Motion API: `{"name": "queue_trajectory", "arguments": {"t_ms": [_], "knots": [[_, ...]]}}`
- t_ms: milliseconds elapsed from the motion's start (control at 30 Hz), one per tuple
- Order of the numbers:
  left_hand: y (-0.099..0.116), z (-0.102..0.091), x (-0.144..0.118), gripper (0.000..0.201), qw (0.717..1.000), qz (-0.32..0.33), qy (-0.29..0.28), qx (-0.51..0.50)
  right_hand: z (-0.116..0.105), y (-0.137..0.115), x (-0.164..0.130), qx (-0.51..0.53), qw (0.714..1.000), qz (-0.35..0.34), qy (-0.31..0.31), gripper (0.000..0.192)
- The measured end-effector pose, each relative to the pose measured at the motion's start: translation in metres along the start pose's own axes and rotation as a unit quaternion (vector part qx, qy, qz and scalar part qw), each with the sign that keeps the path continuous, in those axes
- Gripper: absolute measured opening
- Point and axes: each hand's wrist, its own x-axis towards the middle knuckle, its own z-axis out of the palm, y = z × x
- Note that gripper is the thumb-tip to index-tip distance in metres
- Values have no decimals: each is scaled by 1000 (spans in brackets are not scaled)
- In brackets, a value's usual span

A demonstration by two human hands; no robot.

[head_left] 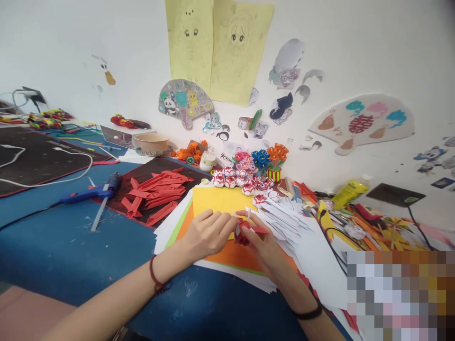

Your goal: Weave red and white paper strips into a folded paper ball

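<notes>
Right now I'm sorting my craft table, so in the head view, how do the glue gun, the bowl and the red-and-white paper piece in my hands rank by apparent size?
1. Glue gun
2. Bowl, which sits farther back, so its true size is unsure
3. Red-and-white paper piece, pinched between the left hand and right hand

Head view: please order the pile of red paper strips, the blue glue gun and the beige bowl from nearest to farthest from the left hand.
From the left hand:
1. Pile of red paper strips, just up-left on the dark mat.
2. Blue glue gun, farther left on the blue table.
3. Beige bowl, at the back near the wall.
</notes>
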Motion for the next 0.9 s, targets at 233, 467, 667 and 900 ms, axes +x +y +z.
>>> {"name": "queue_trajectory", "arguments": {"t_ms": [233,467,667,900], "knots": [[10,-2,7,24,998,-48,-23,43,-2,2,1,-6,999,9,36,32],[12,0,5,25,998,-57,-20,10,-3,2,3,-51,997,-42,25,23],[17,-3,2,27,999,19,23,-36,-2,0,0,-79,994,-64,43,25],[20,-13,5,26,994,85,68,-13,3,-6,-6,-79,992,-83,47,22]]}}
